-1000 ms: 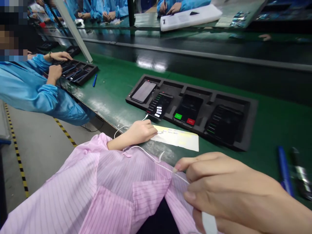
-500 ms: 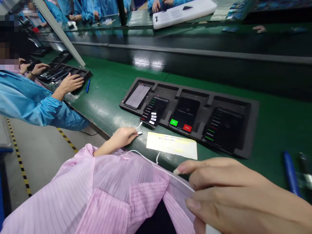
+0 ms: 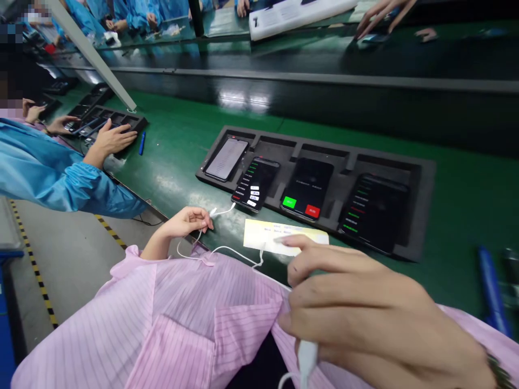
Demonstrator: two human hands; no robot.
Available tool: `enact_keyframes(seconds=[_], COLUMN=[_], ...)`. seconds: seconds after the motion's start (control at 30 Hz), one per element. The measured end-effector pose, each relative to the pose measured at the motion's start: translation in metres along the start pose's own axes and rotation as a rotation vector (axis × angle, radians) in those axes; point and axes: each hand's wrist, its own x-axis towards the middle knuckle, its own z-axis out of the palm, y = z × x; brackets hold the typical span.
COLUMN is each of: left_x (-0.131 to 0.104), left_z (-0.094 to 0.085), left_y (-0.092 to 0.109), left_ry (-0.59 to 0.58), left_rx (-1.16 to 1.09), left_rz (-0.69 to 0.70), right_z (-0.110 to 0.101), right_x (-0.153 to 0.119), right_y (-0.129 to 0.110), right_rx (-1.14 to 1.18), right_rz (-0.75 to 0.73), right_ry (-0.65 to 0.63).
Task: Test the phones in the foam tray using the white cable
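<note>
My left hand (image 3: 188, 221) pinches a thin white cable (image 3: 222, 211) at the table's front edge; the cable's end meets the lower edge of a phone (image 3: 256, 183) lying tilted in the black tray (image 3: 424, 210). Low at the right, my right hand (image 3: 357, 302) has its fingers curled, with a white plug (image 3: 308, 356) held beneath them. Its fingertips reach over a yellow and white paper strip (image 3: 259, 237). Other tray slots hold a phone with a pale screen (image 3: 227, 158), one with green and red buttons (image 3: 308, 186) and a dark one (image 3: 377, 213).
At the left, a blue-sleeved person's hand (image 3: 113, 138) rests by another black tray (image 3: 140, 123), near a blue pen (image 3: 141, 143). Another blue pen (image 3: 492, 292) lies at the right. Behind runs a raised ledge (image 3: 284, 78), where a person's hand (image 3: 385, 16) reaches down.
My left hand has moved slightly left and up, lifting the cable. My right hand has come left and up over the paper, showing the white plug. A person's hand has appeared at the back right.
</note>
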Motion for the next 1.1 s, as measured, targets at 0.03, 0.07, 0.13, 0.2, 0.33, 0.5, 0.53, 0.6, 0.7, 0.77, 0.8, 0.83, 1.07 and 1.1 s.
enact_keyframes(seconds=[0.03,0.07,0.13,0.2,0.33,0.5,0.53,0.6,0.7,0.77,0.8,0.83,1.07,1.1], left_x=[0.000,0.001,0.004,0.005,0.005,0.001,-0.002,-0.011,-0.031,-0.046,-0.054,-0.061,-0.099,-0.104], left_z=[-0.001,-0.002,-0.002,-0.002,-0.005,-0.018,-0.022,-0.033,-0.052,-0.065,-0.070,-0.074,-0.084,-0.084], left_y=[-0.003,-0.006,-0.011,-0.013,-0.013,-0.013,-0.013,-0.013,-0.016,-0.019,-0.020,-0.021,0.005,0.012], left_ry=[0.027,0.059,0.105,0.111,0.121,0.364,0.421,0.531,0.680,0.765,0.806,0.844,1.112,1.179], left_rx=[-0.063,-0.125,-0.230,-0.300,-0.384,-0.302,-0.268,-0.202,-0.119,-0.072,-0.045,-0.015,0.058,0.055], left_rz=[0.011,0.015,-0.006,-0.047,-0.087,-0.087,-0.090,-0.100,-0.109,-0.112,-0.116,-0.124,-0.152,-0.126], right_z=[0.000,0.000,0.001,0.003,0.008,0.003,0.002,0.001,0.007,0.015,0.020,0.024,0.030,0.026], right_x=[0.001,0.002,0.001,0.000,0.000,-0.002,-0.004,-0.011,-0.019,-0.020,-0.019,-0.018,-0.011,-0.011], right_y=[0.005,0.009,0.014,0.014,0.011,0.045,0.059,0.088,0.123,0.139,0.145,0.150,0.155,0.146], right_rx=[0.019,0.043,0.082,0.107,0.172,0.425,0.443,0.331,-0.102,-0.397,-0.508,-0.587,-0.639,-0.587], right_rz=[-0.039,-0.061,-0.062,-0.046,-0.016,0.037,0.049,0.130,0.398,0.527,0.559,0.572,0.552,0.530], right_ry=[0.003,-0.003,-0.023,-0.021,-0.023,-0.235,-0.275,-0.263,-0.232,-0.196,-0.181,-0.176,-0.140,-0.131])
